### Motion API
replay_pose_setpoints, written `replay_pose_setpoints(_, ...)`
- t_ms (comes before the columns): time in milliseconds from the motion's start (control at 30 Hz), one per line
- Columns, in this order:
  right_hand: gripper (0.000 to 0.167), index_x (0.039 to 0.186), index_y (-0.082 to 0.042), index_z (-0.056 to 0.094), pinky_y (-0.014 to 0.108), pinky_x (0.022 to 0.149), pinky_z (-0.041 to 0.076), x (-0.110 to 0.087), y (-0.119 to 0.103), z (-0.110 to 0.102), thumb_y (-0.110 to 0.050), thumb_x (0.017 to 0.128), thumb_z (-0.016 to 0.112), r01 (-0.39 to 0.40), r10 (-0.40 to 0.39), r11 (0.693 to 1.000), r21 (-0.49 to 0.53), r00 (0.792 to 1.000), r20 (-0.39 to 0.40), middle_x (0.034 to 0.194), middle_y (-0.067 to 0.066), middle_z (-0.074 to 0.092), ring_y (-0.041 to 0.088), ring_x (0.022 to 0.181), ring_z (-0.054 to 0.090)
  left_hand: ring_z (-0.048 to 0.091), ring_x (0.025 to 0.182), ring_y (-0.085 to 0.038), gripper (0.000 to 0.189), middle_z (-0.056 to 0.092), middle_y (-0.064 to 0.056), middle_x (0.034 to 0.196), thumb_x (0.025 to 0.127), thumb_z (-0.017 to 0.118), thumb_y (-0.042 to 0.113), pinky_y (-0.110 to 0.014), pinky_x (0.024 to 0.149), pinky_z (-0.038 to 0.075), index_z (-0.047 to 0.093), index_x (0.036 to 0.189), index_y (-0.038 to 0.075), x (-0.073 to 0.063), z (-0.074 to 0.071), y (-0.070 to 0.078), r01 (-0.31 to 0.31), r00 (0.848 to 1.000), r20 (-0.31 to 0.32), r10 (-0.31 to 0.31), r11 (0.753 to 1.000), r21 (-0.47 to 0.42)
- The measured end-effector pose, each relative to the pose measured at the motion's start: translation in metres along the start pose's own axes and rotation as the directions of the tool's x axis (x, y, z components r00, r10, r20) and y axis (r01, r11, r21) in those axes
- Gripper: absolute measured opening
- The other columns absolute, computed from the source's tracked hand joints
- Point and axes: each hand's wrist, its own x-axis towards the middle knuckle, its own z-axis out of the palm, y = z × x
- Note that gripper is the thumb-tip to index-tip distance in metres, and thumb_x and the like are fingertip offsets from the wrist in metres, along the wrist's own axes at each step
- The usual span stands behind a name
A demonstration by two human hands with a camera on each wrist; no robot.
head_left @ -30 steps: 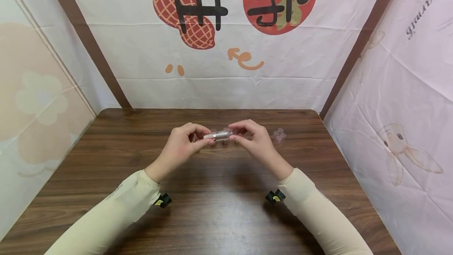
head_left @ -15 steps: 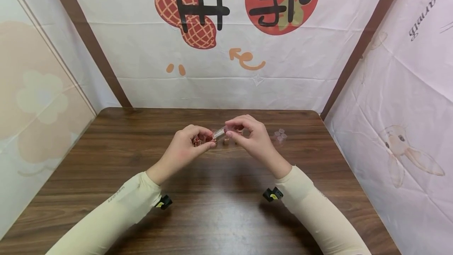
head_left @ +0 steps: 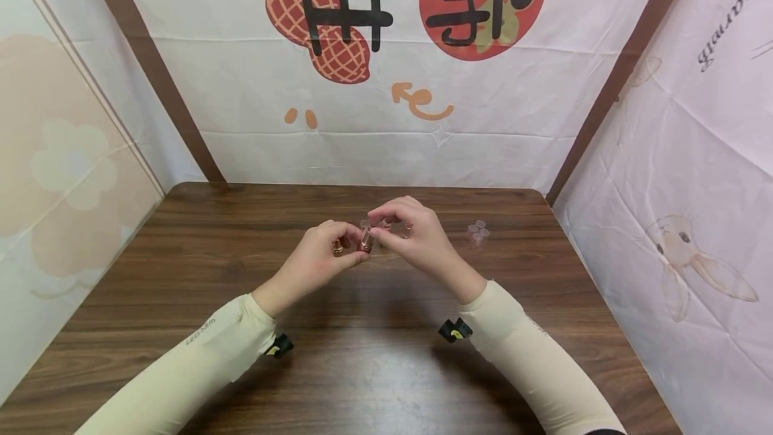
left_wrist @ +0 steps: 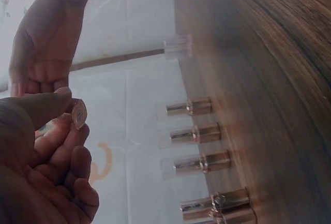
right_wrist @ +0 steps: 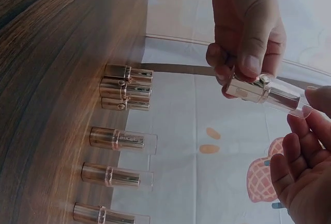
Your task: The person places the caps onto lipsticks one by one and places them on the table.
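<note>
My left hand (head_left: pixel 314 248) pinches the gold base of a lipstick tube (right_wrist: pixel 248 90) between thumb and fingers. On the tube's other end sits a clear cap (right_wrist: pixel 294 93), held by the thumb and fingertips of my right hand (head_left: pixel 417 228). The tube (head_left: pixel 366 240) stands nearly upright in the head view, partly covered by fingers. Only its round base end (left_wrist: pixel 79 114) shows in the left wrist view. Behind the hands, several gold lipstick tubes stand on the table; those in a row (right_wrist: pixel 123 139) wear clear caps.
Near my left hand, a tight cluster of gold tubes (right_wrist: pixel 125 88) appears to be without caps. Loose clear caps (head_left: pixel 478 231) stand in a group on the wooden table (head_left: pixel 374 348), right of my right hand. A fabric wall (head_left: pixel 386 153) rises behind the table.
The lipstick tube has turned from lying level between my hands to nearly upright. My right hand has shifted left, closer to my left hand.
</note>
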Motion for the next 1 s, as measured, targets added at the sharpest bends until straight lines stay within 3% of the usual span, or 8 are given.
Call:
replay_pose_setpoints(100,0.020,0.109,-0.010,0.076,0.028,0.086,0.053,0.002,0.003,0.005,-0.017,0.091,0.080,0.018,-0.017,0.999,-0.034,1.000,0.016,0.105,-0.007,0.071,0.022,0.097,0.062,0.056,0.085,-0.021,0.026,0.063,0.005,0.086,0.082,0.089,0.025,-0.034,0.075,0.046,0.073,0.102,0.021,-0.001,-0.002,-0.007,0.007,1.000,0.024,-0.009,0.998,0.057)
replay_pose_setpoints(233,0.018,0.108,-0.013,0.076,0.027,0.083,0.051,0.003,0.011,0.012,-0.018,0.091,0.080,0.022,-0.018,0.995,-0.100,0.999,0.037,0.103,-0.009,0.071,0.013,0.097,0.059,0.057,0.090,-0.022,0.036,0.067,0.002,0.094,0.081,0.090,0.025,-0.036,0.078,0.047,0.072,0.111,0.015,-0.004,-0.007,-0.020,0.030,0.998,0.049,-0.038,0.989,0.146)
replay_pose_setpoints(333,0.016,0.107,-0.016,0.076,0.030,0.081,0.052,0.003,0.018,0.017,-0.020,0.091,0.080,-0.012,0.021,0.989,-0.147,0.998,0.063,0.102,-0.011,0.070,0.010,0.097,0.058,0.059,0.094,-0.026,0.036,0.071,-0.003,0.100,0.083,0.088,0.024,-0.039,0.081,0.048,0.071,0.112,0.009,-0.005,-0.012,-0.030,0.066,0.996,0.051,-0.076,0.981,0.181)
replay_pose_setpoints(500,0.016,0.106,-0.017,0.076,0.037,0.081,0.054,0.005,0.028,0.025,-0.022,0.091,0.080,-0.094,0.115,0.976,-0.196,0.989,0.098,0.101,-0.009,0.070,0.019,0.096,0.061,0.061,0.096,-0.028,0.029,0.072,-0.007,0.100,0.088,0.083,0.025,-0.042,0.085,0.047,0.070,0.107,0.007,-0.008,-0.021,-0.043,0.167,0.985,0.025,-0.174,0.971,0.168)
replay_pose_setpoints(633,0.015,0.106,-0.018,0.076,0.030,0.082,0.052,0.006,0.037,0.029,-0.024,0.092,0.078,-0.143,0.175,0.960,-0.241,0.977,0.119,0.101,-0.009,0.070,0.018,0.097,0.062,0.062,0.094,-0.027,0.027,0.071,-0.008,0.098,0.089,0.081,0.024,-0.044,0.085,0.048,0.069,0.104,0.005,-0.007,-0.025,-0.052,0.223,0.974,-0.003,-0.226,0.958,0.179)
replay_pose_setpoints(767,0.015,0.106,-0.018,0.077,0.028,0.082,0.050,0.006,0.047,0.034,-0.023,0.092,0.078,-0.167,0.212,0.942,-0.292,0.969,0.130,0.099,-0.009,0.070,0.016,0.096,0.062,0.064,0.094,-0.028,0.030,0.070,-0.011,0.101,0.089,0.081,0.024,-0.045,0.084,0.050,0.066,0.106,0.003,-0.008,-0.022,-0.060,0.277,0.960,-0.003,-0.281,0.943,0.186)
replay_pose_setpoints(1000,0.016,0.107,-0.016,0.076,0.032,0.081,0.047,0.008,0.057,0.041,-0.023,0.092,0.076,-0.161,0.229,0.922,-0.351,0.960,0.161,0.100,-0.007,0.072,0.016,0.095,0.059,0.065,0.101,-0.032,0.038,0.069,-0.015,0.108,0.091,0.079,0.029,-0.049,0.089,0.051,0.064,0.113,0.002,-0.009,-0.014,-0.072,0.382,0.918,0.033,-0.395,0.903,0.196)
